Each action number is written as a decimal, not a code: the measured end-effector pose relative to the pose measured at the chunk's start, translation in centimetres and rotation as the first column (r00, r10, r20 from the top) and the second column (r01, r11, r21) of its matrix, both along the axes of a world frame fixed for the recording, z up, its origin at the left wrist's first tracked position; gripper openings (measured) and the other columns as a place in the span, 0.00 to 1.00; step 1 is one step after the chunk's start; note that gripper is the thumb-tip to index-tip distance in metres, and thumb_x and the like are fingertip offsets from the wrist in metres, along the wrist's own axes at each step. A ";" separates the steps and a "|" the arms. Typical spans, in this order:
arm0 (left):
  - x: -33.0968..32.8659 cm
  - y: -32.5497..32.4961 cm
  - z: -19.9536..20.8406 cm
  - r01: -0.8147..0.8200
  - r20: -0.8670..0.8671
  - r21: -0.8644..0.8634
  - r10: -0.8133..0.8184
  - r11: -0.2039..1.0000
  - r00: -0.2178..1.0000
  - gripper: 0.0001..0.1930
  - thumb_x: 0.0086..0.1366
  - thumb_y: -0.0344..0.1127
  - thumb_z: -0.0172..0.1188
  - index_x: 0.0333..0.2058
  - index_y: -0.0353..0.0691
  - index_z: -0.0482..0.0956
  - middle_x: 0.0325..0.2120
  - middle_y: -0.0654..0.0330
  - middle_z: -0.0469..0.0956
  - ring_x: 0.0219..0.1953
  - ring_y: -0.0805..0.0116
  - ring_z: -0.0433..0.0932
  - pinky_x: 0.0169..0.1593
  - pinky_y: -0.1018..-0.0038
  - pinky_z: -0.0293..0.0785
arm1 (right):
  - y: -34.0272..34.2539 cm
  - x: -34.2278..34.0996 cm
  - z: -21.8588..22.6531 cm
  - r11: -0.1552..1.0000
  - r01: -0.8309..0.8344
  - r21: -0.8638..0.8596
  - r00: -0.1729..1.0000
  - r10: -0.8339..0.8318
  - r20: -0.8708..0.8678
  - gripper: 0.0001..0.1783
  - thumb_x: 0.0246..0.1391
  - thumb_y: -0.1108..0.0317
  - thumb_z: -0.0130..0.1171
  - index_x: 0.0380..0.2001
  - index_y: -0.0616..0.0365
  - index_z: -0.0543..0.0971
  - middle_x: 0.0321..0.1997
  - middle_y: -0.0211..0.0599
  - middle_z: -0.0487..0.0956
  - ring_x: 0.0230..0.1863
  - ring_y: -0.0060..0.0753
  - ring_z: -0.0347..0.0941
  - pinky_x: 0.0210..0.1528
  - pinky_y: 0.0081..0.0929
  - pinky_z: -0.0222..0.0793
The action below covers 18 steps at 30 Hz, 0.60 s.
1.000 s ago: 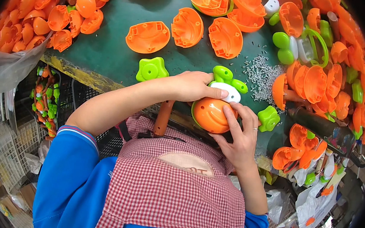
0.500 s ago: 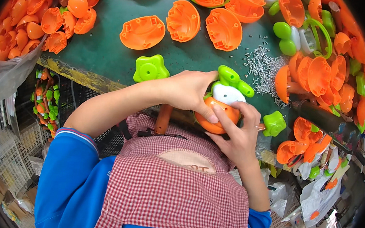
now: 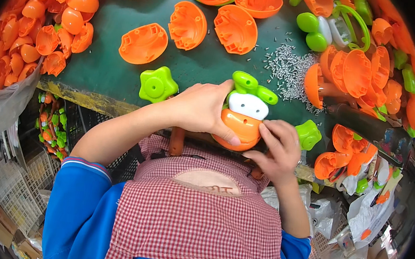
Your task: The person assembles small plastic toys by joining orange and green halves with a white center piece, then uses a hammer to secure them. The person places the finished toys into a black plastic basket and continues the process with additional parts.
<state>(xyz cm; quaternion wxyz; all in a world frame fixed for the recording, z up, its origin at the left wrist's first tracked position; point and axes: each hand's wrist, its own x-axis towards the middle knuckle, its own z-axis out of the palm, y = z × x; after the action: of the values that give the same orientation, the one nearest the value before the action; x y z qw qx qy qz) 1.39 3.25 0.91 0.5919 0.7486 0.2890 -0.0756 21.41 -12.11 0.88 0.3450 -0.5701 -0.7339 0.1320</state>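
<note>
A plastic toy with a glossy orange body, a white eye piece with two small holes and green ear-like parts is at the table's near edge. My left hand grips it from the left, thumb across the orange front. At its right side, my right hand curls its fingers, index tip on the orange rim and thumb low beside it. The toy's back is hidden. Left of my left wrist lies a green star-shaped part; another green star-shaped part is just beyond my right hand.
Several orange half shells lie on the green tabletop. Small silver screws form a pile right of the toy. Heaps of orange shells rise at the left and right. A dark bar juts in at the right.
The toy's face has turned more toward me. My right fingers have slid off its orange front to its right side. My left hand keeps its hold, and the whole view has shifted slightly.
</note>
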 end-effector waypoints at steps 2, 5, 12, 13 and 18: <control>0.0 0.3 -0.8 -0.022 0.011 -0.053 0.023 0.998 1.000 0.52 0.38 0.63 0.75 0.52 0.27 0.65 0.44 0.40 0.78 0.47 0.44 0.78 0.53 0.61 0.72 | 1.0 1.2 0.3 0.996 0.051 -0.074 0.993 -0.059 -0.098 0.20 0.41 0.68 0.72 0.39 0.62 0.82 0.34 0.40 0.81 0.35 0.40 0.78 0.40 0.32 0.73; 0.2 0.5 -0.9 -0.008 0.016 -0.047 0.009 0.999 1.000 0.53 0.39 0.64 0.74 0.52 0.26 0.65 0.44 0.40 0.77 0.47 0.45 0.78 0.53 0.61 0.72 | 2.9 1.7 0.4 0.959 0.276 -0.063 0.961 -0.275 0.020 0.14 0.45 0.75 0.64 0.39 0.62 0.82 0.36 0.41 0.81 0.36 0.42 0.78 0.39 0.33 0.74; 0.7 0.2 0.2 0.051 -0.097 0.050 -0.046 0.997 0.994 0.54 0.39 0.66 0.72 0.51 0.22 0.65 0.43 0.37 0.77 0.48 0.45 0.77 0.53 0.61 0.72 | 7.4 2.0 -2.2 0.944 0.331 0.001 0.772 -0.271 0.575 0.12 0.47 0.76 0.56 0.38 0.59 0.78 0.36 0.40 0.76 0.39 0.41 0.76 0.39 0.31 0.76; 0.7 0.2 0.1 0.049 -0.088 0.043 -0.046 0.998 0.995 0.54 0.39 0.66 0.72 0.51 0.22 0.65 0.43 0.37 0.77 0.48 0.45 0.77 0.53 0.61 0.72 | 7.8 2.4 -2.7 0.941 0.338 -0.019 0.766 -0.263 0.587 0.10 0.46 0.76 0.56 0.35 0.58 0.77 0.35 0.40 0.76 0.38 0.41 0.76 0.38 0.31 0.75; 0.5 0.4 0.3 0.042 -0.052 0.038 -0.040 0.998 0.998 0.52 0.40 0.65 0.72 0.50 0.23 0.64 0.42 0.38 0.77 0.48 0.45 0.77 0.52 0.61 0.72 | 8.4 3.2 -3.0 0.947 0.319 -0.014 0.799 -0.261 0.542 0.04 0.46 0.76 0.55 0.28 0.57 0.75 0.32 0.39 0.75 0.34 0.40 0.77 0.36 0.34 0.75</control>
<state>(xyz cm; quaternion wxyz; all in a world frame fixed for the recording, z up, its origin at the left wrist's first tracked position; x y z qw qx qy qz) 1.90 3.70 1.22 0.5679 0.7636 0.2900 -0.1015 24.60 -3.75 -2.09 0.1133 -0.7070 -0.6964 -0.0479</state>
